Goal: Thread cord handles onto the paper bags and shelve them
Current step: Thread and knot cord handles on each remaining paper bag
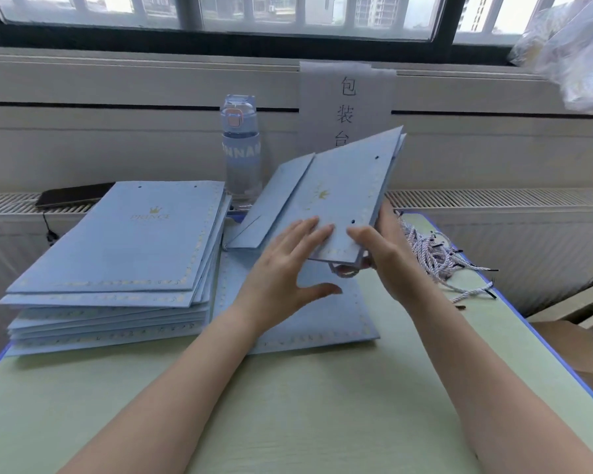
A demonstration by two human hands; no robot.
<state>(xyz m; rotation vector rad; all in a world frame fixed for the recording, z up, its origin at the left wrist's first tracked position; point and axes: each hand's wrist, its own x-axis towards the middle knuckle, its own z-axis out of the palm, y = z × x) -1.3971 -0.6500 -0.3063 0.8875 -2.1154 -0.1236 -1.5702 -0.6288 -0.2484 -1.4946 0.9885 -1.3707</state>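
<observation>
- The hands meet on one folded paper bag [336, 193], held off the surface [288, 405] and tilted up toward the window.
- The right hand [387, 258] pinches the bag's punched edge. Its thumb lies on the face just beside the nearer hole [353, 221], and its fingers are hidden behind.
- The left hand [285, 265] lies flat and spread on the face, steadying the bag and gripping nothing.
- The punched edge runs from the right hand up and away to the farther hole [377, 158], so the bag's mouth faces right.
- A cord loop [346, 271] hangs at the bag's near corner, close against the right hand. Whether it passes through a hole, I can't tell.
- The loose cords [435, 254] lie just right of the right hand, so I'd judge that hand the nearer for fetching one.
- The stack of flat bags [117, 254] sits to the left, apart.
</observation>
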